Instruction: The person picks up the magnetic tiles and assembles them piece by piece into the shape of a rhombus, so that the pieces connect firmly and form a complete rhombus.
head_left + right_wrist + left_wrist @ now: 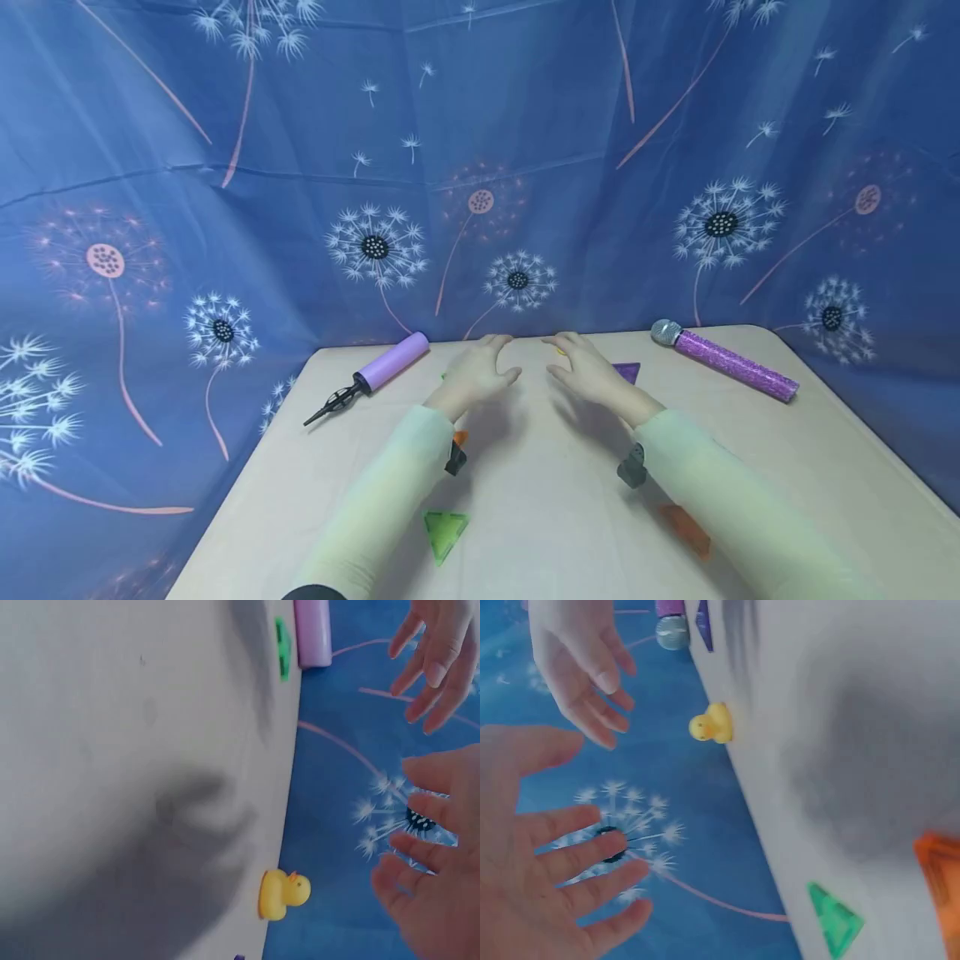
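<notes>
Both hands hover above the pale tabletop with nothing in them, facing each other across a gap. My left hand (476, 375) has its fingers spread, as the left wrist view also shows. My right hand (588, 371) is held with fingers relaxed and slightly bent. A small yellow rubber duck (281, 894) stands near the table's far edge, mostly hidden behind the right hand in the head view. A green translucent tile (834, 921) lies by the left hand, and an orange tile (943, 881) is under the left wrist. Beyond the right hand a purple tile (627, 372) shows.
A purple hand pump (393, 362) with a black nozzle lies at the back left. A glittery purple microphone (735, 363) lies at the back right. Nearer are a light-green triangle tile (446, 533) and an orange-brown tile (686, 531). A blue dandelion curtain (480, 150) hangs behind the table.
</notes>
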The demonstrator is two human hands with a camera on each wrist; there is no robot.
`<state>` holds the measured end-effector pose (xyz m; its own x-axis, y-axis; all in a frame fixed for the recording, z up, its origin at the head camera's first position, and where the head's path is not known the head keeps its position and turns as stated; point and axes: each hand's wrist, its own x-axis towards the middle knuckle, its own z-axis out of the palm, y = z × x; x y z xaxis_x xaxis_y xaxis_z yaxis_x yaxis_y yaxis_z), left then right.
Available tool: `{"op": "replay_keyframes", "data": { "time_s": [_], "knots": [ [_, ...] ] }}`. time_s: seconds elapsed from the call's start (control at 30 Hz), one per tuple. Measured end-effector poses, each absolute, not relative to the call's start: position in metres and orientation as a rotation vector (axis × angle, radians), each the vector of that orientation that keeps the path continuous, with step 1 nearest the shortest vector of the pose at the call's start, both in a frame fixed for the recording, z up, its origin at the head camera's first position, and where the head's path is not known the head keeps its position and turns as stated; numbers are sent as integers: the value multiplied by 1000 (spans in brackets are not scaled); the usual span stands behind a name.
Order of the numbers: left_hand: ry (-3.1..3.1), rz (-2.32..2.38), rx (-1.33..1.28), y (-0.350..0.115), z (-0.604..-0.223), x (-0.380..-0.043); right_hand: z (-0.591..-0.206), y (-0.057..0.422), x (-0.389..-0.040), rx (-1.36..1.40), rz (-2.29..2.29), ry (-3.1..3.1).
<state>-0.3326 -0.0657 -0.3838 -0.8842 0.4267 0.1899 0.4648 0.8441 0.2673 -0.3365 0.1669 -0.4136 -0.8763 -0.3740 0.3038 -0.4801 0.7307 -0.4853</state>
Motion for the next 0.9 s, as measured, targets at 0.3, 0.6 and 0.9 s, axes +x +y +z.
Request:
{"op": "replay_keyframes", "data": {
  "time_s": [0.3,0.6,0.9],
  "knots": [
    [-2740,-494,-807,-101,-375,-305,-408,158,-320,943,997,-2557],
    [-2724,-533,-926,-145,-395,-283,-419,146,-295,1213,890,-2533],
    [-2724,-623,-983,-175,-416,-280,-428,120,-267,1549,646,-2560]
  ]
}}
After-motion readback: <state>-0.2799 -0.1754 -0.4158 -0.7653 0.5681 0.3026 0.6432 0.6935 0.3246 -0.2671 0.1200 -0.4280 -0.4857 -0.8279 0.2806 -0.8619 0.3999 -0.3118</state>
